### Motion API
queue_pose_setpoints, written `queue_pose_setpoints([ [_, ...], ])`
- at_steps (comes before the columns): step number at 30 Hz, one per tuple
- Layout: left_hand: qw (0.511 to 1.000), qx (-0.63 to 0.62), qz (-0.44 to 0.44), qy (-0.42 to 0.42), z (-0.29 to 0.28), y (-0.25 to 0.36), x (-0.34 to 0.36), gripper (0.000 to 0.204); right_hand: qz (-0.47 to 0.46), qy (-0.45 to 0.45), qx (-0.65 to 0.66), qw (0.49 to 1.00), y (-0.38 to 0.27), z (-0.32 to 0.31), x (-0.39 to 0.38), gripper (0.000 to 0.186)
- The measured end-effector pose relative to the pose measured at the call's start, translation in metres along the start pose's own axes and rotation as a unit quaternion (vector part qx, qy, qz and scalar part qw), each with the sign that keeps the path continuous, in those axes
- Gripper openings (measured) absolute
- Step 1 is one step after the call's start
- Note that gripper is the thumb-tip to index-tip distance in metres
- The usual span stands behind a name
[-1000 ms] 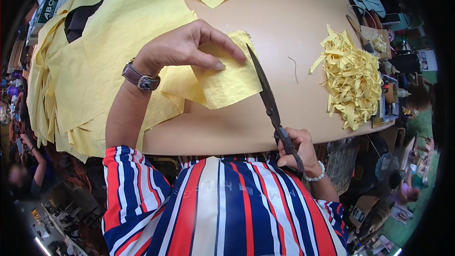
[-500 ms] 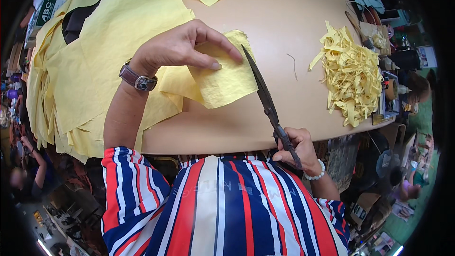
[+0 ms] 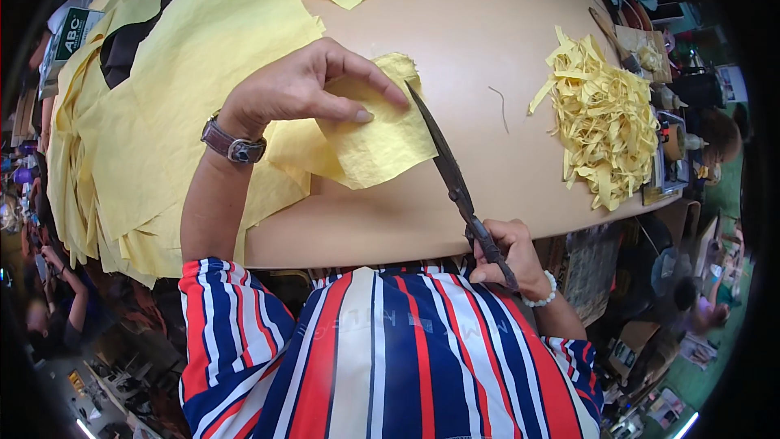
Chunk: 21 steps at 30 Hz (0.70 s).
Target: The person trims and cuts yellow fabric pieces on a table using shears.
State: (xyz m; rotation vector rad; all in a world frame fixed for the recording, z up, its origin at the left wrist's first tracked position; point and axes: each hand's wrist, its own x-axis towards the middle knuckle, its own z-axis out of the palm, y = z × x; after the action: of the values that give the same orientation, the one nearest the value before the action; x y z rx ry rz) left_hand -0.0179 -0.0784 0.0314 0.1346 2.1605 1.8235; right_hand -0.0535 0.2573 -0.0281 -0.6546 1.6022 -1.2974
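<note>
"How are the hands?"
"From my end, the right hand [image 3: 517, 258] sits low, gripping the scissors [image 3: 457, 193]; farther out, the left hand [image 3: 296, 85] arches inward."
"And the cloth [image 3: 380, 142]?"
"Pinched in the left hand, right edge at the scissors, above the table [image 3: 463, 41]."

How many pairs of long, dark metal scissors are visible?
1: the scissors in the right hand, blades at the right edge of the small, wrinkled yellow sheet held by the left hand. Others may be hidden from view.

The head-worn fisheye (left of a pair) looks down at both hands [image 3: 288, 85].
</note>
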Motion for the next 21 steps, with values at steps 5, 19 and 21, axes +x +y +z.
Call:
queue_pose_setpoints([
  [5,1.0,-0.004,0.001,-0.025,0.002,0.003,0.0,0.034,-0.011,0.007,0.016,1.0,-0.001,0.003,0.008,0.042],
  [19,0.998,0.03,0.016,-0.061,0.012,-0.002,0.008,0.034,-0.022,0.039,-0.009,0.999,0.001,0.01,0.011,0.04],
  [21,0.997,0.04,0.021,-0.066,0.013,-0.002,0.011,0.035,-0.019,0.05,-0.042,0.998,-0.001,0.011,0.009,0.039],
])
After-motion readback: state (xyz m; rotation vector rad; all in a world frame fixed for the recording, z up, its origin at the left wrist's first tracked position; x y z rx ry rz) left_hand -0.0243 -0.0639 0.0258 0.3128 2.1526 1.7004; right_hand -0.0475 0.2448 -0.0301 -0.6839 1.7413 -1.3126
